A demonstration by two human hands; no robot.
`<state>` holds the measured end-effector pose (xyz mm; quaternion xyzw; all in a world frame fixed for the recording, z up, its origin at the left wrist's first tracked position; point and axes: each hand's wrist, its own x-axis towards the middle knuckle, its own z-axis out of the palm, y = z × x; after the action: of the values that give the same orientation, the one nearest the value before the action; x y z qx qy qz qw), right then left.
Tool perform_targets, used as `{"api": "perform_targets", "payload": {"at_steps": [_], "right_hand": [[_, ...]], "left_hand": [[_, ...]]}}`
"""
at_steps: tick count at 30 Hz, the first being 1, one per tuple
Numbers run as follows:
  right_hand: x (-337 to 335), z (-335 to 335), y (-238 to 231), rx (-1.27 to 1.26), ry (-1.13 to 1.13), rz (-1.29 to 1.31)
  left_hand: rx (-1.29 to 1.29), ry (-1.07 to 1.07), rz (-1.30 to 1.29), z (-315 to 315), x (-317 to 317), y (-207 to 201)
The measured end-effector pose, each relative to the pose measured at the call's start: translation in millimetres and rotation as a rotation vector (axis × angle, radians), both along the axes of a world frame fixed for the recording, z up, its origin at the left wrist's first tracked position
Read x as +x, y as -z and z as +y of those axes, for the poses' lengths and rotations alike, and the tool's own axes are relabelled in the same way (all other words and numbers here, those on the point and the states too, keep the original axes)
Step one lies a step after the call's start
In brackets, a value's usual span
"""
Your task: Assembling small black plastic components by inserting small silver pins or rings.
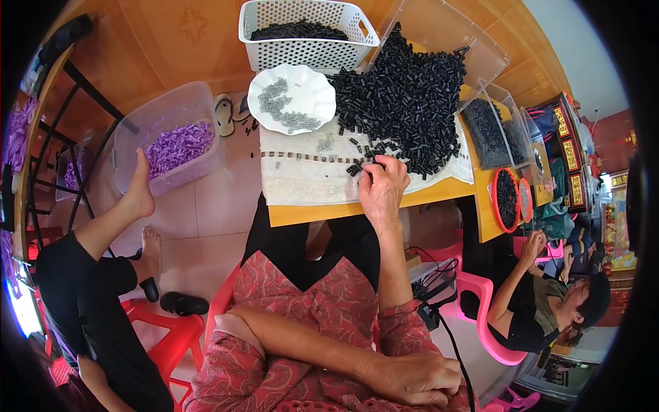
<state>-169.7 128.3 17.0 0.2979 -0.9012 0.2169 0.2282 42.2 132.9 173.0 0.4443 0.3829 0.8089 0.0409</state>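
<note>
My right hand [384, 187] is at the front of the table, fingers curled down at the near edge of a big heap of small black tube-shaped pieces [405, 103]. A few loose black pieces [354, 168] lie right by its fingertips; whatever is between the fingers is hidden. My left forearm crosses my lap, and my left hand [417, 378] rests there with fingers curled under, its palm out of sight. On the white cloth [302, 189], left of the heap, a white scalloped plate [309, 86] carries small clear-grey pieces [281, 106]. More clear pieces [325, 143] are scattered on the cloth.
A white perforated basket [309, 51] of black pieces stands behind the plate. Clear boxes [486, 134] and a red-rimmed tray [506, 199] hold more at right. A tub of purple pieces [180, 147] sits on the floor at left. People sit on both sides.
</note>
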Motion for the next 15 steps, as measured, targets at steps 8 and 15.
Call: {"api": "perform_targets", "payload": {"at_steps": [8,15], "right_hand": [[-0.6,-5.5,3.5,0.050,0.036,-0.083],[-2.1,0.8,-0.5,-0.099,-0.024,-0.032]], "left_hand": [[0.066,0.250,0.071,-12.0,5.5,-1.5],[0.277,-0.161,-0.169,-79.1,-21.7,6.9]]}}
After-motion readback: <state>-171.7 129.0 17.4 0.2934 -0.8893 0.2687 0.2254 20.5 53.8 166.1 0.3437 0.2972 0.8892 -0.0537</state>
